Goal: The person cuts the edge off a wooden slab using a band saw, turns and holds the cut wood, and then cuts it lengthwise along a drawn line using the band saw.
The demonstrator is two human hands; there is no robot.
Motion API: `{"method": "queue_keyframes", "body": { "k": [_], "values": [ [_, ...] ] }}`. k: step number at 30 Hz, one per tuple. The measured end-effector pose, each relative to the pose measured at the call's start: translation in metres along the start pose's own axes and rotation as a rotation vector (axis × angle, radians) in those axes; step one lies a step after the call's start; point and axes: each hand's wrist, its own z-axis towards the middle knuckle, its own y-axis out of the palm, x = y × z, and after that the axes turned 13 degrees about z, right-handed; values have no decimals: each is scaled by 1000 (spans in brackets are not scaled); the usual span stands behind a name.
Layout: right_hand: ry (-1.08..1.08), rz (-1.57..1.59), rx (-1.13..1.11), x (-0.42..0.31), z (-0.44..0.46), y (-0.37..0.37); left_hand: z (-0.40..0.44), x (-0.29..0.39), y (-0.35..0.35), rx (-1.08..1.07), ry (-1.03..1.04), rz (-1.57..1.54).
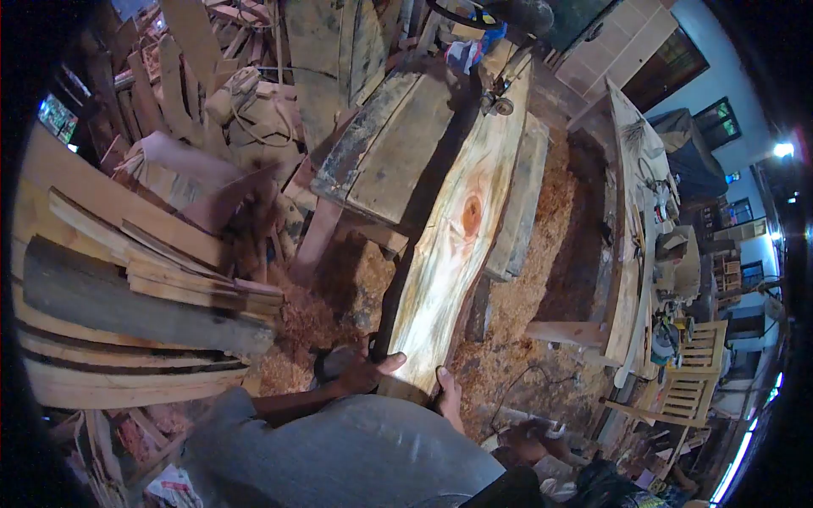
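Grey shirt fabric (339, 449) occupies 6 o'clock. Just beyond it, a long pale wavy-edged wooden board (453, 245) extends towards 1 o'clock over a weathered dark wooden table (394, 152). Left grip (366, 373) and right grip (450, 398) each grasp its near end, thumbs uppermost. Reddish-brown wood shavings (546, 229) cover the floor at 3 o'clock; stacked rough wooden planks (127, 292) stand at 9 o'clock, and a slatted light-wood frame (699, 364) at 4 o'clock. Fingers beneath the board are hidden. Small dark metal parts (498, 103) at 1 o'clock are indistinct; dark lens borders crop the room.
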Motion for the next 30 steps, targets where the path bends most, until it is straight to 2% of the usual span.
{"method": "queue_keyframes", "body": {
  "k": [3, 6, 8, 10, 12, 14, 15, 18, 22, 25, 30],
  "values": [
    [21, 41, 31, -4, -4, 4, 2, -4, 0, -17, -42, 59],
    [52, 28, 12, 2, 4, -1, 4, -6, 0, -42, 18, -13],
    [33, 67, 24, 10, 10, -7, 2, -3, 1, 39, -81, 122],
    [47, 78, 39, 11, 9, -9, 36, -65, 16, 50, -4, 133],
    [59, 78, 46, 0, 4, 3, 45, -71, 17, 63, 77, 142],
    [78, 59, 98, -8, -6, 14, 24, -38, 10, -23, 79, -129],
    [77, 61, 96, -7, -5, 13, 27, -40, 9, -22, 81, -127],
    [67, 80, 43, -6, 0, 12, 32, -42, 7, -89, 130, -105],
    [37, 58, 31, -3, 5, 8, 6, -7, 8, 60, 76, -22],
    [24, 49, 13, 1, 10, 5, 6, -8, 8, 134, 33, 96],
    [20, 84, 27, 9, 17, -1, 15, -18, 4, 107, 30, 208]
  ]
}}
